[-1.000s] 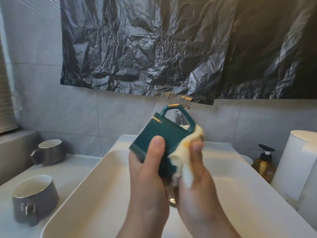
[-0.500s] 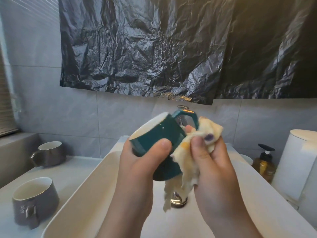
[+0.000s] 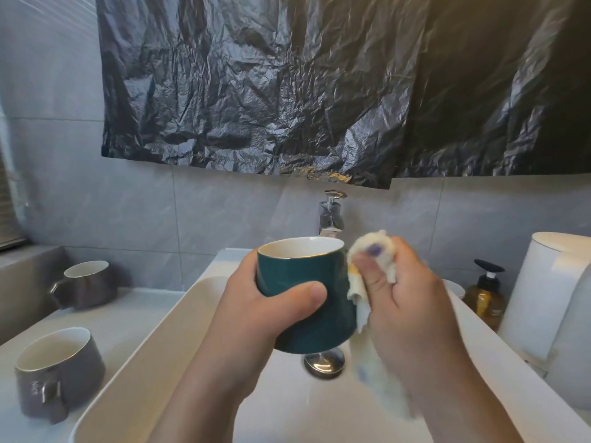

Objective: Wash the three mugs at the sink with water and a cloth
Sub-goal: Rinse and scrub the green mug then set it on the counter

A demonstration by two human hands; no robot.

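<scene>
My left hand [image 3: 275,302] grips a teal mug [image 3: 303,270] upright over the white sink [image 3: 153,356], its white inside showing. My right hand [image 3: 403,298] is closed on a pale yellow cloth [image 3: 374,251] pressed against the mug's right side; the cloth's tail hangs blurred below. The mug's handle is hidden. Two grey mugs stand on the counter at left: one near [image 3: 57,369], one farther back [image 3: 88,284]. The chrome tap [image 3: 331,215] rises behind the mug; no water stream shows.
A chrome drain plug [image 3: 324,362] sits in the basin under the mug. An amber soap pump bottle [image 3: 484,295] and a white bin [image 3: 550,302] stand at right. Black plastic sheeting [image 3: 319,91] hangs on the tiled wall above.
The teal mug has been turned from tilted, base toward me, to upright with its mouth up. My right hand with the cloth has shifted to the mug's right side.
</scene>
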